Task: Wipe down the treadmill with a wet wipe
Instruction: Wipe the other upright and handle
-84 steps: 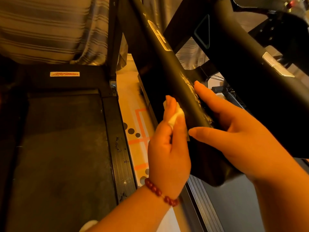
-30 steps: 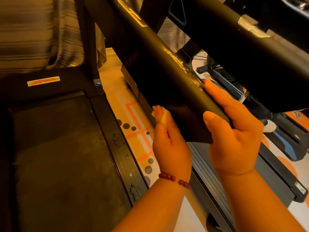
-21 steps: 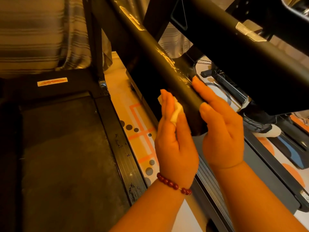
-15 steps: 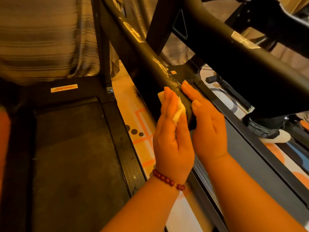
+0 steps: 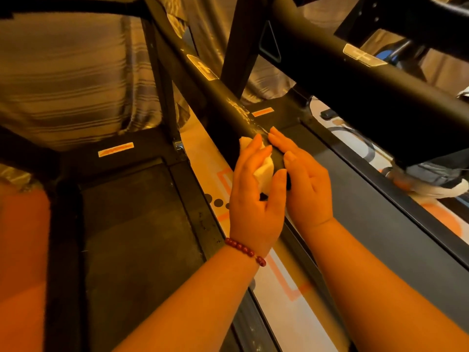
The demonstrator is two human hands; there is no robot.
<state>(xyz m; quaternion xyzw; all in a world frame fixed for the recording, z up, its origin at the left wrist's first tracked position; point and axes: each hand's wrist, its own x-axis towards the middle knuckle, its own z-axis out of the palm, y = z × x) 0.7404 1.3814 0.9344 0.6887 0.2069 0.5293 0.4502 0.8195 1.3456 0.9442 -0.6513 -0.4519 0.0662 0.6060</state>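
Note:
A black treadmill handrail (image 5: 215, 90) slants from the upper middle down to the centre of the head view. My left hand (image 5: 256, 196), with a red bead bracelet on its wrist, holds a folded white wet wipe (image 5: 264, 168) between fingers and thumb and presses it against the left side of the rail's lower end. My right hand (image 5: 304, 181) lies with straight fingers on the right side of that same end. The rail's tip is hidden between my two hands.
The dark belt (image 5: 137, 240) of the treadmill on the left runs below, its side rail (image 5: 200, 217) beside a patterned floor strip (image 5: 284, 295). A second handrail (image 5: 368, 80) crosses the upper right above another belt (image 5: 380, 224). A person's shoe (image 5: 436, 186) stands at far right. Striped curtains (image 5: 71, 80) hang behind.
The view has pulled back and tilted up. My left hand has slid the wipe along the rail's lower end, and my right hand has closed in beside it, fingers flatter on the rail.

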